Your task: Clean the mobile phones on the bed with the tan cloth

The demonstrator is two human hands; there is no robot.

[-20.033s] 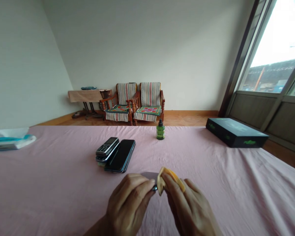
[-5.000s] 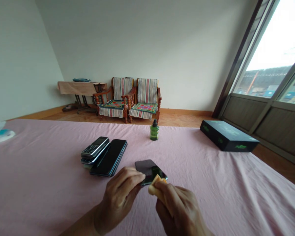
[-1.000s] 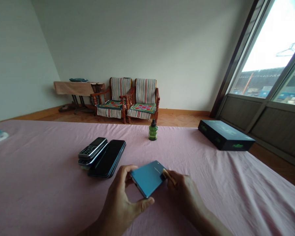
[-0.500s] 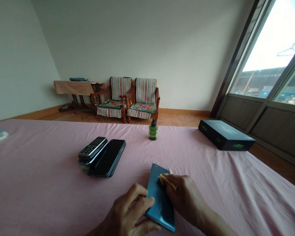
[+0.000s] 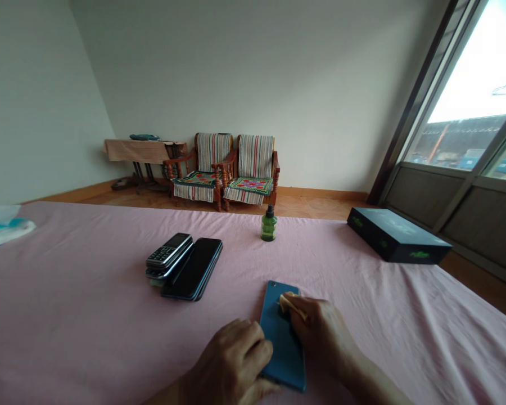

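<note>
A blue smartphone (image 5: 281, 337) lies on the pink cloth, its back with the camera lens facing up. Curled around the phone's lower left edge, my left hand (image 5: 238, 357) holds it steady, with fingertips on the back. My right hand (image 5: 320, 326) is closed on a small yellowish wiping cloth (image 5: 290, 305) and presses it to the upper part of the phone. Part of the cloth is hidden under the fingers. Further left, a keypad phone (image 5: 169, 251) tops one pile, beside a stack of dark smartphones (image 5: 194, 269).
Beyond the phone stands a green spray bottle (image 5: 269, 226). A black box (image 5: 398, 233) sits at the right on the pink bedsheet-like cover (image 5: 88, 315). A white and turquoise packet (image 5: 8, 228) lies at the far left. Two wooden chairs (image 5: 251, 169) stand by the wall.
The whole view has swung slightly left, so things appear further right. My left fingers are more tightly curled at the phone's edge. My right hand still presses the cloth near the phone's top.
</note>
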